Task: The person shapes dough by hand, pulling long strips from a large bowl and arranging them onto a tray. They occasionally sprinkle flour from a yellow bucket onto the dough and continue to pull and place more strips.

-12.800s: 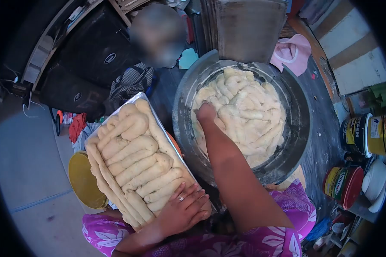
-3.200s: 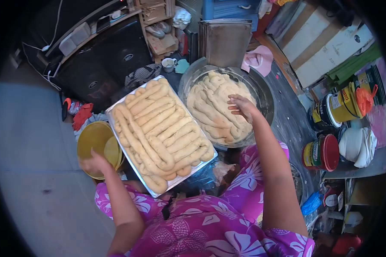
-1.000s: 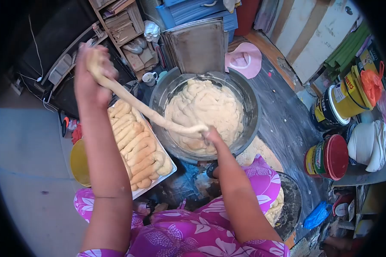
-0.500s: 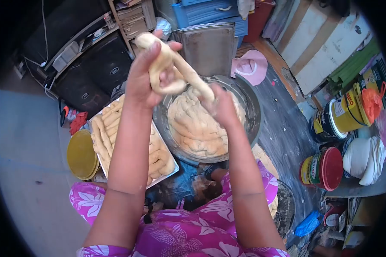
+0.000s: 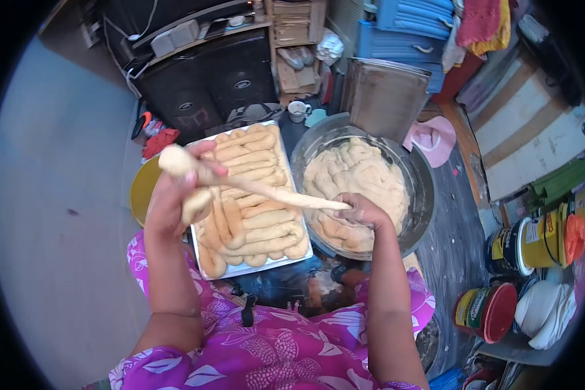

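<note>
A long rope of dough (image 5: 266, 190) stretches between my two hands, above the tray and the basin. My left hand (image 5: 169, 198) is closed around its thick end, and part of the dough hangs below the fingers. The thin end is pinched in the fingers of my right hand (image 5: 364, 211). Under my left hand lies a metal tray (image 5: 286, 262) full of rows of dough strips (image 5: 260, 237). Below my right hand, a wide dark basin (image 5: 424, 195) contains a large mass of dough (image 5: 357, 172).
Baking sheets (image 5: 387, 94) lean behind the basin, beside a pink cap (image 5: 435, 146). A mug (image 5: 298, 112) stands behind the tray. A yellow lid (image 5: 144, 188) is at the left. On the right are a red-lidded bucket (image 5: 499, 312) and a yellow bucket (image 5: 543, 237).
My hands have moved lower and farther apart, and the dough now spans them as a longer, straighter rope. The view has turned left, showing more of the tray.
</note>
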`<state>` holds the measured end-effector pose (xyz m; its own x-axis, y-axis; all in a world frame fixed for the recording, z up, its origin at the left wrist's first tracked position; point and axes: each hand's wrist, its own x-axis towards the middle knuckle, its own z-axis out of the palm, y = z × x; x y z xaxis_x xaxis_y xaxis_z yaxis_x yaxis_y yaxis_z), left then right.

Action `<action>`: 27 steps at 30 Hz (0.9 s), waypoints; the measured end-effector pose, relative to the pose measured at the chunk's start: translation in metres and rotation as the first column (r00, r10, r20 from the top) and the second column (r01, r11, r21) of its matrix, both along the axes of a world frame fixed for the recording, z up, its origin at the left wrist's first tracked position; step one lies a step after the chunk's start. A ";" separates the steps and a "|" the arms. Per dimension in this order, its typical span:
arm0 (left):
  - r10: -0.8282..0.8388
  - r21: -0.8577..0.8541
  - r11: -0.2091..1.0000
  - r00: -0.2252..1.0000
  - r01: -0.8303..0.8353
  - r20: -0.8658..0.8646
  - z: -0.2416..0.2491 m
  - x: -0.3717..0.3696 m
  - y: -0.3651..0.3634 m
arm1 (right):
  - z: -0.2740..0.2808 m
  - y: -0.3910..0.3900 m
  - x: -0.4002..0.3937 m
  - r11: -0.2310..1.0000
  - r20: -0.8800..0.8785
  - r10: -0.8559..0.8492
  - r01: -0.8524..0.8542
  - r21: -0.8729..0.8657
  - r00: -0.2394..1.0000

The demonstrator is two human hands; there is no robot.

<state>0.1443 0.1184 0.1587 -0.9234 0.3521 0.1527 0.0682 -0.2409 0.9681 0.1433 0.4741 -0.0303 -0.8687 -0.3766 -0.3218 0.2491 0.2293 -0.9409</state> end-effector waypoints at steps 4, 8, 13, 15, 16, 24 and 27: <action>-0.090 -0.288 0.951 0.993 0.110 0.079 0.007 0.039 -0.058 | 0.057 -0.046 -0.025 0.989 -0.120 0.012 -0.029 -0.147 0.993; 0.053 -0.277 0.960 0.998 -0.046 0.018 0.015 0.065 -0.092 | 0.058 -0.116 -0.065 0.994 -0.344 0.101 -0.083 0.067 0.934; 0.051 -0.705 0.554 0.863 -0.443 -0.502 0.055 0.000 -0.116 | 0.059 -0.184 -0.081 0.979 0.053 -0.162 0.167 -0.118 0.985; 0.131 -0.653 0.717 0.968 -0.242 -0.215 0.078 -0.037 -0.117 | 0.034 -0.207 -0.086 0.925 0.125 -0.265 0.288 -0.248 0.956; 0.148 -0.596 0.752 0.953 -0.281 -0.263 0.082 -0.058 -0.113 | 0.020 -0.220 -0.090 0.872 0.059 -0.352 0.349 -0.344 0.934; 0.313 -0.357 0.871 0.941 -0.338 -0.128 0.010 -0.203 -0.083 | -0.001 -0.297 -0.084 0.856 -0.540 -0.263 0.452 0.251 0.799; 0.370 -0.389 0.835 0.920 -0.390 -0.127 -0.035 -0.223 -0.073 | -0.002 -0.288 -0.092 0.857 -0.526 -0.099 0.341 0.387 0.845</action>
